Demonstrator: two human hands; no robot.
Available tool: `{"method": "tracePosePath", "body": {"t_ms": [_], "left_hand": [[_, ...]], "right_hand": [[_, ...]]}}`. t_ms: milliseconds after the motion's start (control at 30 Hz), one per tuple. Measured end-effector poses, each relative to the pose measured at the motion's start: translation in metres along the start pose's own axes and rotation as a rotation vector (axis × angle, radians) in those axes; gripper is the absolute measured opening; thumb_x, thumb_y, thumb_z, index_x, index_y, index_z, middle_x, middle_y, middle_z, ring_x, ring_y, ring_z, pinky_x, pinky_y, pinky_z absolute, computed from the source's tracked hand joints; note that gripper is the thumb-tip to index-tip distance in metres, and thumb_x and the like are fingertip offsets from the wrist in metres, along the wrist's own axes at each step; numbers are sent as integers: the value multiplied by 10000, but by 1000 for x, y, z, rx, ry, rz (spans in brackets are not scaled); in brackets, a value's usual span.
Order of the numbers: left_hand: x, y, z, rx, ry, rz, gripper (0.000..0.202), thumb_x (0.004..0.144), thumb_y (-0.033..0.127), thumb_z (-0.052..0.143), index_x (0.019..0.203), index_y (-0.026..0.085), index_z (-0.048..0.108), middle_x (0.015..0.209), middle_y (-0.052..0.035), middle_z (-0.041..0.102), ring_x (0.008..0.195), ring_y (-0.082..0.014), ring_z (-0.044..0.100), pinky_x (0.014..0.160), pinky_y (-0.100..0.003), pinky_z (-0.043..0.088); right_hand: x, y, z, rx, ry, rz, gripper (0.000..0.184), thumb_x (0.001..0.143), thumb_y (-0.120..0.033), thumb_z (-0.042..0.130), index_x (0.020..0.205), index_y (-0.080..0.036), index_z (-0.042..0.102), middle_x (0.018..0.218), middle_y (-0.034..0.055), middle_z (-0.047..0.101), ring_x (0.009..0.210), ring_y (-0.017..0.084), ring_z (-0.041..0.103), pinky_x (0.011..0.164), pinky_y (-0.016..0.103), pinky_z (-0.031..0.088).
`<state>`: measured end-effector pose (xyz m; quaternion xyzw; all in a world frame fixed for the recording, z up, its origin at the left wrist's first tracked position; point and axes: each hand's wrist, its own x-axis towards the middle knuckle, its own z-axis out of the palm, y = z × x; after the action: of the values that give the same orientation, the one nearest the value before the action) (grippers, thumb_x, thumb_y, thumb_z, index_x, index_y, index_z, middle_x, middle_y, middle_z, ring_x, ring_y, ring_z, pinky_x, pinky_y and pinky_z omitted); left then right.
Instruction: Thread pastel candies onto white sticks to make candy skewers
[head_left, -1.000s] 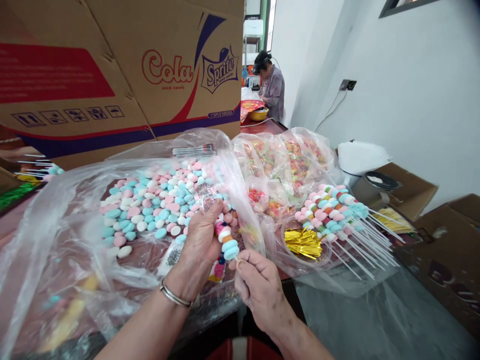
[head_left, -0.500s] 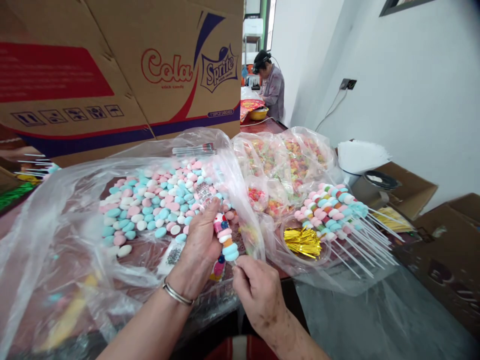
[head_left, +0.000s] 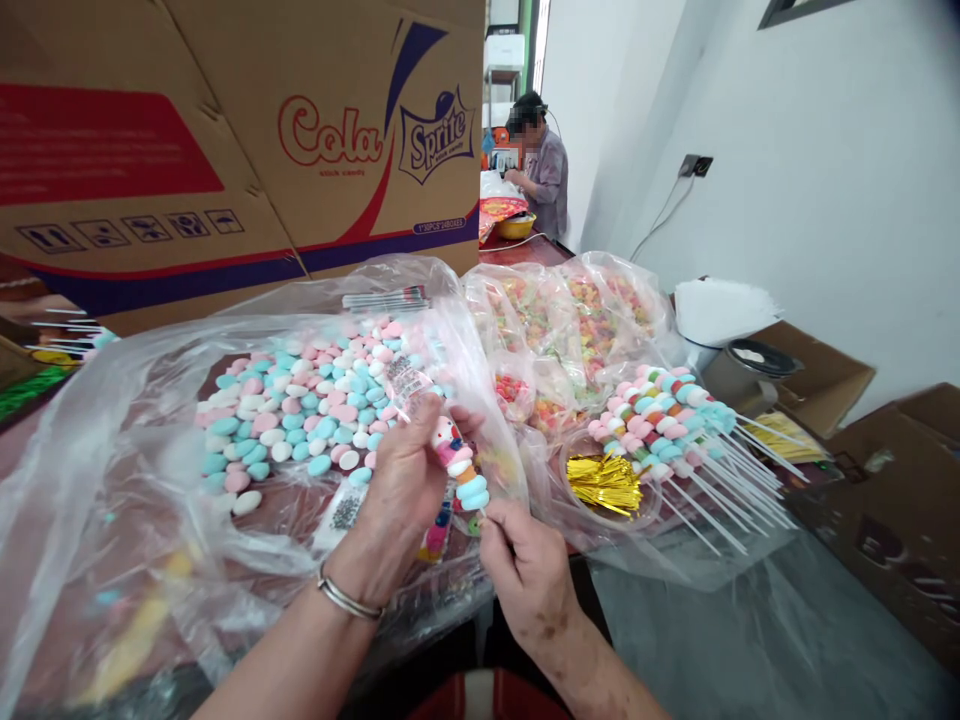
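Note:
My left hand is closed around a small clear printed wrapper and the top of a candy skewer threaded with pink, white, orange and blue sweets. My right hand pinches the skewer's white stick just below the lowest blue sweet. Both hands hover over a big clear plastic bag spread with several loose pink, blue and white sweets. A metal bangle sits on my left wrist.
A pile of finished candy skewers lies to the right beside a dish of gold twist ties. Bags of colourful gummies sit behind. A large Cola/Sprite carton stands at the back left. Another person works far off.
The skewer has shifted slightly right and tilted, with my right hand following it. My left hand's fingers have slid along the wrapper over the sweets.

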<state>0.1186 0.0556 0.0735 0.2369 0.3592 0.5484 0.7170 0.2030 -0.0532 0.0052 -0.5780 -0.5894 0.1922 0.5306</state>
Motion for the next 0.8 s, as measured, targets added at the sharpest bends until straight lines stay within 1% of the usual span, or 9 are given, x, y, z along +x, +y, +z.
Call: {"method": "tracePosePath", "body": {"t_ms": [100,167,233,367,467,533,567,667,800], "left_hand": [[8,11,-3,-8,17,-8,100,797,213,697,776,129,647,714,-73,716,690,-248,729,646,-375,609],[11,13,-5,16,25,-13,69,779,166,701,781,132,640,681,-55,704,650,-239,720,626,-380,609],[11,10,-7,55,31,-25,107,752,159,730,772,138,627,647,-34,687,600,-225,704,586,-375,603],[8,-1,-6,61,72,21,155,720,158,759,721,138,606,596,4,660,563,-182,685,584,-332,599],[6,-5,-5,33,71,73,164,726,173,757,696,137,600,570,15,652,540,-147,665,570,-274,580],[4,-5,-4,30,46,79,176,732,213,764,708,140,605,580,9,661,548,-142,658,556,-257,567],[3,-5,-4,31,32,80,186,729,229,770,712,143,607,587,7,665,555,-140,655,553,-250,563],[0,-6,-5,25,-17,95,206,708,238,790,695,147,605,581,14,657,553,-125,642,553,-225,550],[-2,-10,-6,50,-69,59,233,727,303,778,676,145,613,569,-8,656,529,-124,620,521,-210,524]], "right_hand": [[1,2,-6,-205,35,-151,225,883,-143,444,738,-162,614,581,-7,542,537,110,503,557,234,329],[1,2,-6,-303,76,-229,234,874,-123,449,718,-164,619,557,-6,546,520,116,493,554,249,312],[1,1,-5,-370,124,-287,250,873,-112,440,705,-171,616,540,-7,543,509,124,477,554,261,298],[-1,-1,1,-410,182,-310,264,863,-92,423,698,-178,610,524,-11,536,504,128,473,554,267,284],[-2,-4,3,-395,162,-281,249,853,-94,430,715,-169,624,527,-10,536,499,126,470,552,274,280],[-2,-7,1,-309,87,-214,241,863,-120,431,727,-167,624,543,-13,528,507,118,467,548,263,286],[-2,-8,0,-231,27,-146,237,874,-142,430,732,-169,618,546,-21,509,507,110,455,539,252,288],[-1,-14,-5,85,-139,129,217,900,-226,445,739,-180,583,547,-53,420,501,87,388,505,213,287],[1,-18,-6,482,-201,396,215,898,-305,487,725,-185,530,519,-74,381,488,75,335,476,198,276]]}}
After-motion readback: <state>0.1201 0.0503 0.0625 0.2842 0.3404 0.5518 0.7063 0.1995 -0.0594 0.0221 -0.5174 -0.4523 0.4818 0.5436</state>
